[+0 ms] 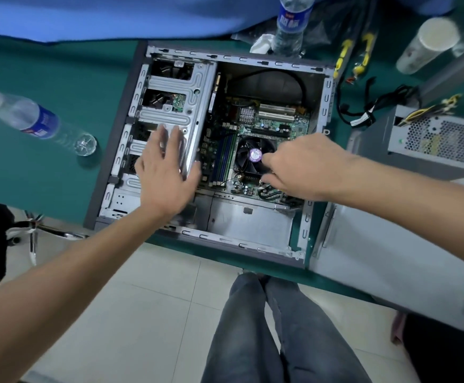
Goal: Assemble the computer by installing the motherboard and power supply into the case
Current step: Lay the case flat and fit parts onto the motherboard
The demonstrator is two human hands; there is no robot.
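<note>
Open case (pixel 325 106) on green surface (pixel 92 78), motherboard (pixel 275 125) seated inside. Left hand (pixel 167 172) lies flat, fingers straight, on the drive cage (pixel 175 111). Right hand (pixel 305 167) grips the cooler fan (pixel 253 156); power supply (pixel 440 139) at 3 o'clock.

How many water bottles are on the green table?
2. One water bottle stands left of the open computer case; the other bottle stands behind the case. Others could be out of view.

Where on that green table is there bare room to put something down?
Bare green tabletop lies between the clear plastic water bottle and the open grey metal computer case. Right of the case it is crowded: black cables, grey perforated power supply.
</note>
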